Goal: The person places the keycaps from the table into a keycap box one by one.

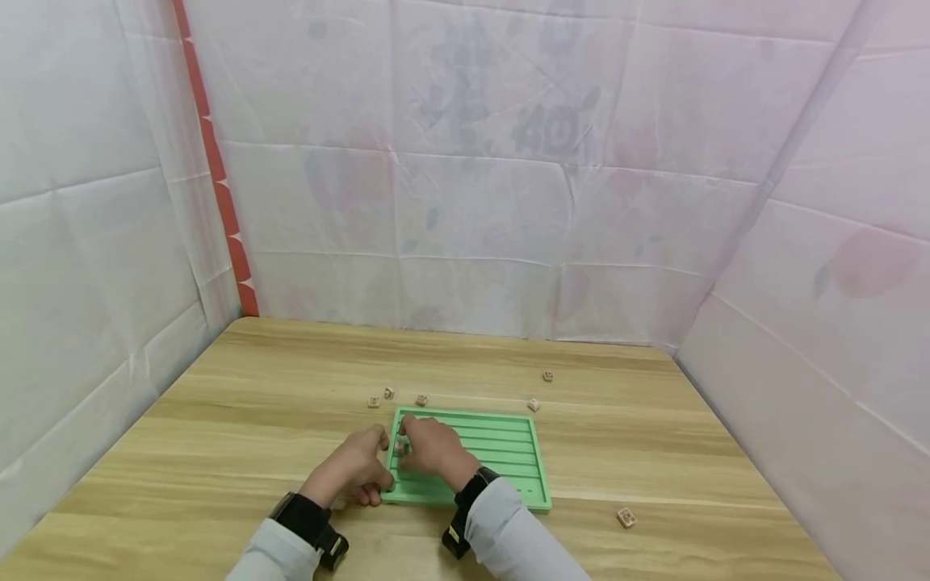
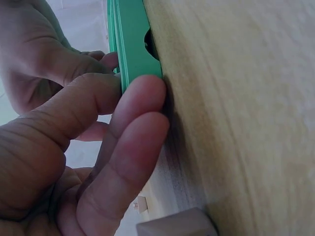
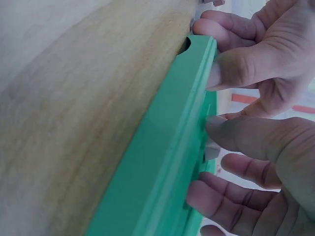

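Observation:
A flat green tray (image 1: pixel 501 452) with parallel ridges lies on the table. My left hand (image 1: pixel 356 466) grips its left edge near the front corner; the left wrist view shows the thumb on the rim (image 2: pixel 132 44) and two fingers against the side. Over the tray's left part, my right hand (image 1: pixel 432 448) is bent downward with thumb and fingers spread apart. Between them, in the tray, is a small beige block (image 1: pixel 400 446). In the right wrist view this block (image 3: pixel 212 149) sits just under the thumb tip; whether it is pinched is unclear.
Beyond the tray lie several small beige blocks, among them one at the left (image 1: pixel 374 401) and one near the far right corner (image 1: pixel 534 404). Another block (image 1: pixel 626 517) lies right of the tray. White sheeting (image 1: pixel 465 202) walls the wooden table (image 1: pixel 291 379) at back and sides.

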`<state>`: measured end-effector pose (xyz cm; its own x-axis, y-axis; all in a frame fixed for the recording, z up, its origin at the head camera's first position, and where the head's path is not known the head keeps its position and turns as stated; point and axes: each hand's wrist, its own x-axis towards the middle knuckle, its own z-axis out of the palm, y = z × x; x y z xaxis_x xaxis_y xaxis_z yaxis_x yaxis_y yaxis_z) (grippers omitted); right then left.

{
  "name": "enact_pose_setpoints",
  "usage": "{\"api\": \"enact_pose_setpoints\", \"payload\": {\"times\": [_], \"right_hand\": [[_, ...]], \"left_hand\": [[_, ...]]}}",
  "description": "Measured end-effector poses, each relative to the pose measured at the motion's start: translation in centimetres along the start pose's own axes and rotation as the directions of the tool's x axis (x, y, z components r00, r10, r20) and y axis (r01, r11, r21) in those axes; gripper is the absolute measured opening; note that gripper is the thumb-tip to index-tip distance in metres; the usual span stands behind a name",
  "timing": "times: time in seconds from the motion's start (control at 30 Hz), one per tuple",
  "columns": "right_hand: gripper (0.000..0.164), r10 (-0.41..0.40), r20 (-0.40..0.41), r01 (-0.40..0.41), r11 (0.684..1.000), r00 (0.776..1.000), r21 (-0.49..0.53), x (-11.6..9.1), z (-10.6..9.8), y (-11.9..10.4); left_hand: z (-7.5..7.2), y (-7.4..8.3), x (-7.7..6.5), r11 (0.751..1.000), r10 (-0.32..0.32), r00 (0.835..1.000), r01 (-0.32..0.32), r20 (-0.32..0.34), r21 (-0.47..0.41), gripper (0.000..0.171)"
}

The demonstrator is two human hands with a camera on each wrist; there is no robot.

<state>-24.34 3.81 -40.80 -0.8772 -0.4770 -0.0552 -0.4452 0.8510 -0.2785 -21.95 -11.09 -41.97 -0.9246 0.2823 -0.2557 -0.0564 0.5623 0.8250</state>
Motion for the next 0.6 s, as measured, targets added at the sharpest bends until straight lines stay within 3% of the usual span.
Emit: {"api": "enact_pose_setpoints", "payload": {"times": [0.2, 0.6], "right_hand": [[0.026, -0.020, 0.008, 0.021, 0.984, 1.000, -0.179, -0.59, -0.54, -0.32], [0.021, -0.020, 0.027, 0.026, 0.975, 0.999, -0.220, -1.06, -0.98, -0.29]], "left_hand": [[0.13, -0.02, 0.06, 1.000, -0.003, 1.000, 0.003, 0.006, 0.004, 0.045], [0.07, 0.03, 0.05, 1.000, -0.002, 1.000, 0.002, -0.006, 0.010, 0.046]]}}
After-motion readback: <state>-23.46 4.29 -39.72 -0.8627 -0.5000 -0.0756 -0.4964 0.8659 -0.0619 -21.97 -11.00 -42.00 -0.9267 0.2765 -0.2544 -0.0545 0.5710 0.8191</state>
